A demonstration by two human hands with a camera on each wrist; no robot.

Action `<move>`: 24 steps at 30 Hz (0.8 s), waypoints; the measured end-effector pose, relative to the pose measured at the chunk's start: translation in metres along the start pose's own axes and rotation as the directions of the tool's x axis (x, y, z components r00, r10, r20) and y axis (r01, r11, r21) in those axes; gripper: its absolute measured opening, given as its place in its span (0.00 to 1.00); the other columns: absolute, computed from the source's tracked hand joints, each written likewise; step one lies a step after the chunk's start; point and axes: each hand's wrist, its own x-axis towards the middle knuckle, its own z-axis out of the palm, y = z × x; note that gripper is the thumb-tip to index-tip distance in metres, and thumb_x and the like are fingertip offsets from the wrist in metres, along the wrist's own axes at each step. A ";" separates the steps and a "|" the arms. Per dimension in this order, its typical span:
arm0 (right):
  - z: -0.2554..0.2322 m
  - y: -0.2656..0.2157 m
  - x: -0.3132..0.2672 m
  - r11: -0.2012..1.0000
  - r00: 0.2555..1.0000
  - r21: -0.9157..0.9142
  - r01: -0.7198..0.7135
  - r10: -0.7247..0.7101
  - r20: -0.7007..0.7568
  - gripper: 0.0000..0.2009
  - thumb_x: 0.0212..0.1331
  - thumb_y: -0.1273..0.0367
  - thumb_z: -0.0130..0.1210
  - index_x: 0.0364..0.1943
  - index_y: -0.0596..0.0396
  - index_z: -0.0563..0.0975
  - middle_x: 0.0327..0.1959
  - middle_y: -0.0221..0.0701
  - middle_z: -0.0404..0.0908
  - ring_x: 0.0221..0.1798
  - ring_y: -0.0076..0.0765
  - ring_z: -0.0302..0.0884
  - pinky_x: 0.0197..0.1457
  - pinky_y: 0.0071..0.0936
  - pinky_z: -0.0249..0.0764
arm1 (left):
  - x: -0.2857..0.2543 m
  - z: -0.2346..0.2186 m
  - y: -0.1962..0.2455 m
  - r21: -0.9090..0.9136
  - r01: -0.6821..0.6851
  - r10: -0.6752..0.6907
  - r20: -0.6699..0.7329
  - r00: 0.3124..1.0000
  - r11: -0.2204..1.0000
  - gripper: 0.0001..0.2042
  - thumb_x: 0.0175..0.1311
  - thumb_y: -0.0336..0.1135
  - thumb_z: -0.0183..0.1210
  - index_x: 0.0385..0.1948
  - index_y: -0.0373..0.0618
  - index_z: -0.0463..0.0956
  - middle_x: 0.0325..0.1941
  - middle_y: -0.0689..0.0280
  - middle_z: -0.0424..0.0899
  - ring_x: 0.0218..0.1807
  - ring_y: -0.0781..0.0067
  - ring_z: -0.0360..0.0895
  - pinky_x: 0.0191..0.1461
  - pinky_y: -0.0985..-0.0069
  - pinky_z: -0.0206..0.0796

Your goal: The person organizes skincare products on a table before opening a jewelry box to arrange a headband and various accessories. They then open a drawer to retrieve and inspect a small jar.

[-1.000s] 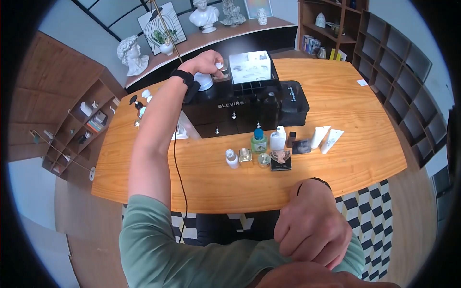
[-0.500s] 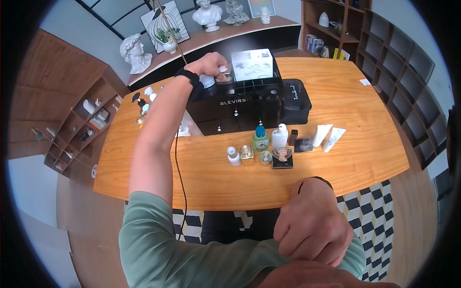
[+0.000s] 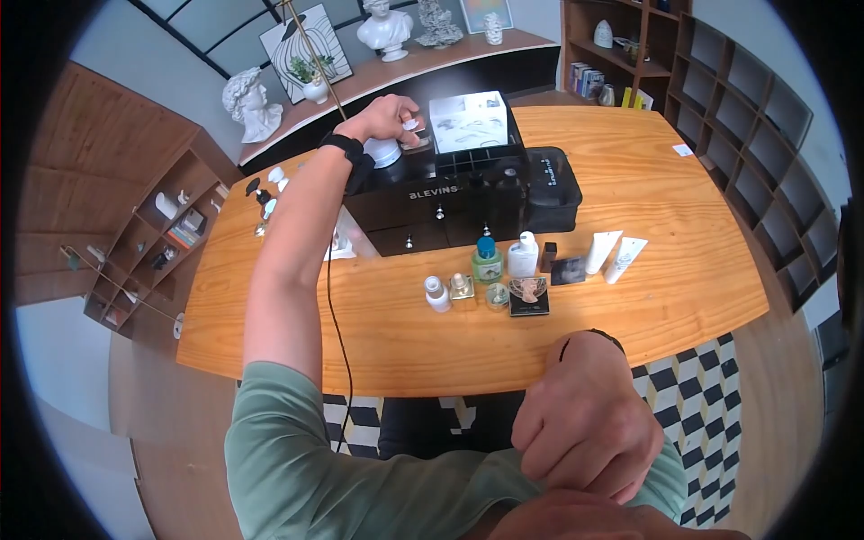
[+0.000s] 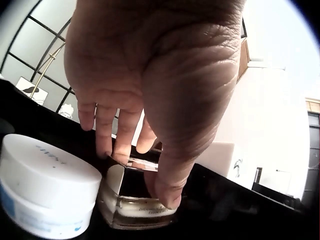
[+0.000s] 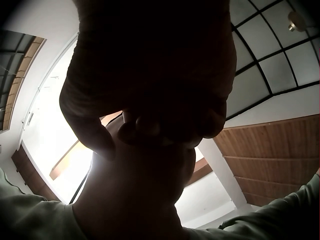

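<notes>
Change over the last second is slight: left hand [image 3: 382, 117] keeps to the same spot at the left end of the black drawer cabinet [image 3: 463, 214]. Square glass jar [image 4: 142, 206] sits on the cabinet top, just beside a round white jar [image 4: 52, 185] — thumb on its near side, fingers at the far side, so grip is clamped on it. Right hand [image 3: 589, 427] is unmoved, fingers curled, nothing visible in it. Judgement: placement of the square jar looks nearly done — release not yet made.
</notes>
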 end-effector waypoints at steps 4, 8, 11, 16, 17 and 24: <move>-0.001 0.001 0.002 1.000 1.000 -0.018 -0.008 0.008 0.000 0.23 0.62 0.68 0.51 0.08 0.52 0.61 0.13 0.31 0.61 0.14 0.31 0.60 0.17 0.28 0.47 | -0.007 0.003 0.019 0.201 0.029 -0.029 -0.001 1.000 0.979 0.37 0.40 0.34 0.81 0.57 0.32 0.75 0.41 0.65 0.86 0.42 0.73 0.81 0.50 0.76 0.72; -0.002 0.001 -0.001 0.999 0.999 -0.018 -0.036 0.036 0.014 0.23 0.62 0.68 0.50 0.08 0.52 0.61 0.13 0.31 0.61 0.14 0.31 0.60 0.17 0.28 0.47 | -0.007 0.005 0.023 0.240 0.026 -0.023 -0.015 1.000 0.970 0.35 0.40 0.37 0.81 0.55 0.38 0.78 0.42 0.63 0.87 0.47 0.65 0.82 0.55 0.71 0.72; -0.003 0.003 0.000 0.999 1.000 -0.023 -0.029 0.029 0.007 0.23 0.62 0.68 0.50 0.08 0.52 0.61 0.13 0.31 0.61 0.14 0.31 0.60 0.17 0.28 0.47 | -0.006 0.003 0.023 0.227 0.041 -0.041 -0.005 0.999 0.973 0.33 0.40 0.38 0.81 0.53 0.40 0.79 0.43 0.63 0.87 0.49 0.65 0.82 0.56 0.70 0.71; -0.002 0.004 -0.003 0.999 0.999 -0.023 -0.044 0.045 0.019 0.23 0.62 0.68 0.50 0.08 0.52 0.60 0.12 0.31 0.60 0.14 0.31 0.60 0.17 0.28 0.48 | -0.002 0.003 0.020 0.209 0.001 -0.015 0.067 0.998 0.978 0.25 0.44 0.36 0.79 0.47 0.43 0.83 0.42 0.65 0.88 0.46 0.70 0.82 0.53 0.71 0.72; -0.001 0.004 -0.003 0.999 0.999 -0.022 -0.045 0.046 0.015 0.23 0.62 0.68 0.50 0.08 0.52 0.60 0.12 0.31 0.60 0.14 0.31 0.60 0.17 0.28 0.48 | -0.002 0.003 0.020 0.201 -0.005 -0.011 0.076 0.997 0.980 0.23 0.45 0.35 0.79 0.45 0.43 0.84 0.40 0.66 0.88 0.44 0.72 0.82 0.51 0.72 0.72; -0.002 0.003 -0.003 0.999 0.998 -0.032 -0.043 0.044 0.037 0.24 0.63 0.67 0.49 0.07 0.52 0.60 0.12 0.32 0.60 0.14 0.32 0.60 0.17 0.28 0.49 | -0.011 0.005 0.030 0.210 -0.020 0.005 0.070 0.998 0.977 0.18 0.45 0.32 0.77 0.40 0.45 0.85 0.34 0.69 0.86 0.38 0.75 0.80 0.46 0.73 0.71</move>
